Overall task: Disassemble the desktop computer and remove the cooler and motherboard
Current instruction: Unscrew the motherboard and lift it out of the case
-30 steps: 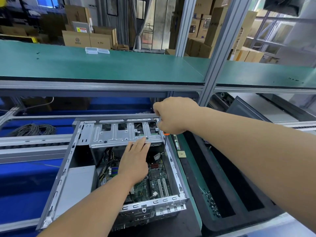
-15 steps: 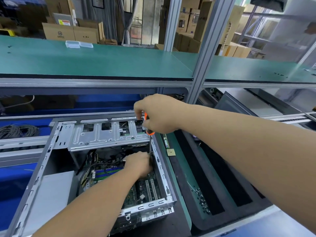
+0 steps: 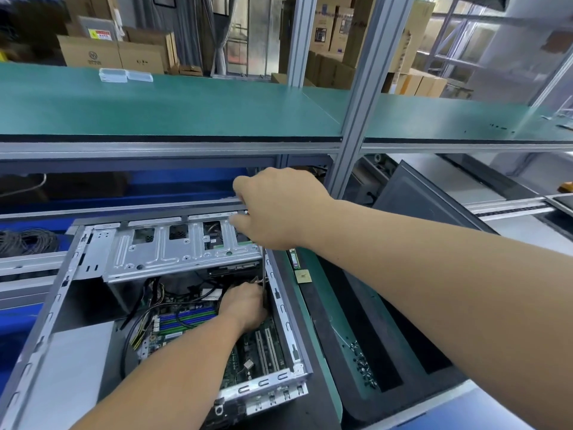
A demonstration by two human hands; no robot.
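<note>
Green circuit board, the motherboard (image 3: pixel 248 358) lies flat on the case (image 3: pixel 55 308) floor: thin, brittle, so lift by its edges. Your left hand (image 3: pixel 245 305) curls down by the screwdriver (image 3: pixel 263 276) shaft; your right hand (image 3: pixel 276 209) grips its handle above.

both hands curled, right hand (image 3: pixel 276 209) above left hand (image 3: pixel 245 302).

no legible text, box labels blurred
</note>
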